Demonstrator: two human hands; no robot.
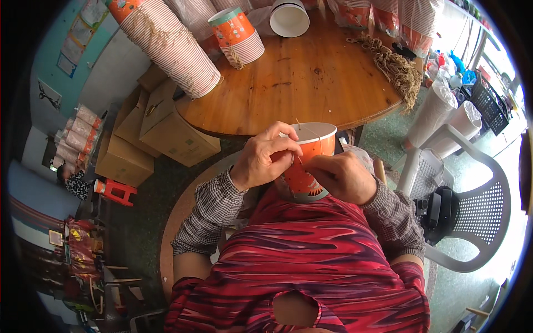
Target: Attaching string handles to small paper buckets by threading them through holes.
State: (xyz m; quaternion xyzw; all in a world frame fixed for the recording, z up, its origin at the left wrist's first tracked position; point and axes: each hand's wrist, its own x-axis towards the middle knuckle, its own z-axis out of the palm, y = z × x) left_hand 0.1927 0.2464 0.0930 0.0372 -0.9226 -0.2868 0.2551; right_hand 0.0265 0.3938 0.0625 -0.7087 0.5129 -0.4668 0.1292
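An orange paper bucket (pixel 327 146) with a white inside and a green band at its base stands between my hands, close to my lap. A thin tan string (pixel 311 131) runs across its mouth and down the side facing me. My left hand (pixel 265 158) presses against the bucket's left side, thumb and forefinger pinched on the string. From the right, my right hand (pixel 348 176) pinches the string low on the front, its fingers curled; the fingertips partly cover the strand. The bucket's lower right side is behind my right hand.
A wooden table (pixel 311 77) lies beyond the bucket. On it are a long leaning stack of paper buckets (pixel 172 50), a shorter stack (pixel 244 47), a white-lined bucket (pixel 289 20) and a bundle of strings (pixel 397 72). Cardboard boxes (pixel 177 130) stand left, a grey plastic chair (pixel 483 211) right.
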